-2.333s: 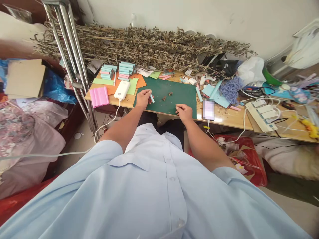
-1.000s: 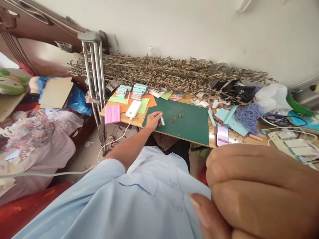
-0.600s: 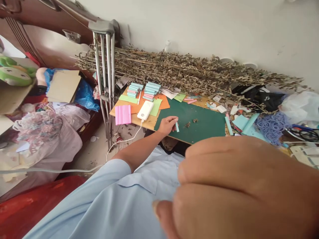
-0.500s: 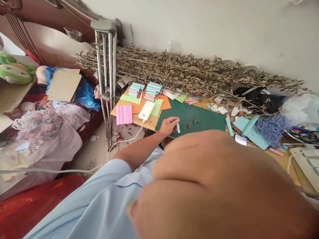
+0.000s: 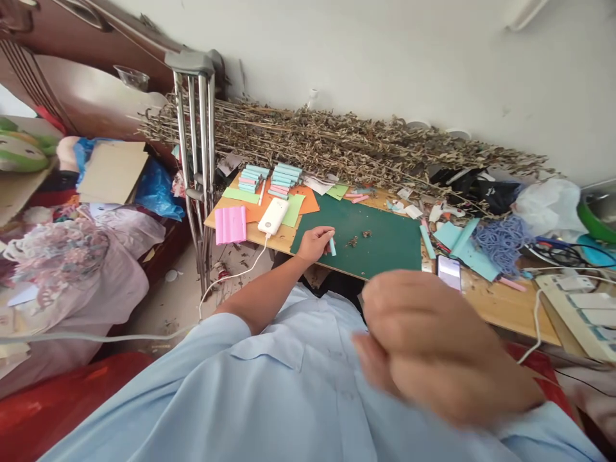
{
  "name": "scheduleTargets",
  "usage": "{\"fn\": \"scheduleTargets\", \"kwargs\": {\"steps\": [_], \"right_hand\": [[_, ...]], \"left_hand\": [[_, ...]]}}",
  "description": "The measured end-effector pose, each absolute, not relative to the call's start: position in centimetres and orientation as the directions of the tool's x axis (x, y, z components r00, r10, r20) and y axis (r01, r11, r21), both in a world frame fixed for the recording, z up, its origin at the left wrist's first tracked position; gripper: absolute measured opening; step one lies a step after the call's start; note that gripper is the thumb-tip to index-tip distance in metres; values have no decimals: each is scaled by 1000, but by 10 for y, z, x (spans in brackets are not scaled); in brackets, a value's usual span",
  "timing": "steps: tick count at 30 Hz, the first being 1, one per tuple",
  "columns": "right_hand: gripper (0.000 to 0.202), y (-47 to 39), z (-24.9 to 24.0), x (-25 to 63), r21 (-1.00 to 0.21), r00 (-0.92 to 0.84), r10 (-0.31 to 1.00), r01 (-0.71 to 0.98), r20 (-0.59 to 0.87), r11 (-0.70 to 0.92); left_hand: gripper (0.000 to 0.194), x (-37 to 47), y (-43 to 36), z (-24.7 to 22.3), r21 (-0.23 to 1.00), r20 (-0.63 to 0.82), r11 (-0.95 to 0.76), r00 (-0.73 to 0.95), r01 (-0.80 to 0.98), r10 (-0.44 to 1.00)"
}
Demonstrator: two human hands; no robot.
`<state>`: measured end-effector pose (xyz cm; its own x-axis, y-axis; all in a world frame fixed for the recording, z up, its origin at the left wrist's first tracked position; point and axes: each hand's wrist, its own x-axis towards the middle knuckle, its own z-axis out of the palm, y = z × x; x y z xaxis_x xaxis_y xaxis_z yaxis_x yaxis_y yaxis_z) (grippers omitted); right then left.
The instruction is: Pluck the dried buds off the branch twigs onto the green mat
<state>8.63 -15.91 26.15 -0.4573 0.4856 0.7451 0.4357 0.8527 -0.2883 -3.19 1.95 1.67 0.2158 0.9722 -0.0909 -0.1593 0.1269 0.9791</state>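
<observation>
My left hand (image 5: pixel 314 244) pinches a small light-blue paper roll (image 5: pixel 332 246) at the near edge of the green mat (image 5: pixel 385 237). My right hand (image 5: pixel 433 340) is large and blurred close to the camera, in front of my shirt. Its fingers are curled in, and whatever they may hold is hidden. Two small clumps of dried plant bits (image 5: pixel 353 242) lie on the mat. To the left of the mat, blue and pink paper rolls (image 5: pixel 287 174) are stacked in two piles. Nearer to me are a white power bank (image 5: pixel 273 215) with a cable and a folded pink paper (image 5: pixel 231 224).
Dried plant stalks (image 5: pixel 337 135) lie along the wall behind the table. Metal crutches (image 5: pixel 195 128) stand at its left end. Rightward are a phone (image 5: pixel 449 273), blue paper sheets (image 5: pixel 474 256), tangled blue yarn (image 5: pixel 503 239) and a power strip (image 5: pixel 577 308).
My right hand has drawn back from very near the camera, down and to the right, uncovering the shirt and the phone. My left hand keeps hold of the paper roll. The view has shifted slightly.
</observation>
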Motion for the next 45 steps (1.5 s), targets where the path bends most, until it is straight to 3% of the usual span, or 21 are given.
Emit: {"fn": "scheduleTargets", "kwargs": {"steps": [2,6,9,12,18,22,28,35,45], "right_hand": [[42,-133,229,93,-273,-485,454,399,747,875],[42,-99,134,119,-389,-358,651,578,669,718],[41,-100,72,139,-544,-107,817,696,567,469],[19,-108,41,151,-714,98,887,636,451,293],[89,-105,48,172,-805,-5,912,468,410,365],[110,-104,50,174,-875,-82,926,306,368,375],[108,-112,45,163,-896,-86,920,210,383,392],[119,-111,46,169,-883,-113,925,276,363,381],[102,-115,50,165,-844,-110,905,331,411,423]], "left_hand": [[30,-33,19,16,986,-63,93,201,-142,978],[36,-33,19,16,988,-34,59,176,-142,984],[40,-31,22,17,984,-24,55,181,-170,983],[46,-27,20,23,970,-63,109,207,-216,976],[65,-3,-9,51,909,-159,280,364,-308,918],[70,9,-27,63,872,-170,350,458,-342,873],[72,10,-40,65,863,-181,384,508,-330,842],[73,12,-43,70,861,-197,396,507,-320,839],[80,10,-47,64,826,-223,445,524,-346,822]]}}
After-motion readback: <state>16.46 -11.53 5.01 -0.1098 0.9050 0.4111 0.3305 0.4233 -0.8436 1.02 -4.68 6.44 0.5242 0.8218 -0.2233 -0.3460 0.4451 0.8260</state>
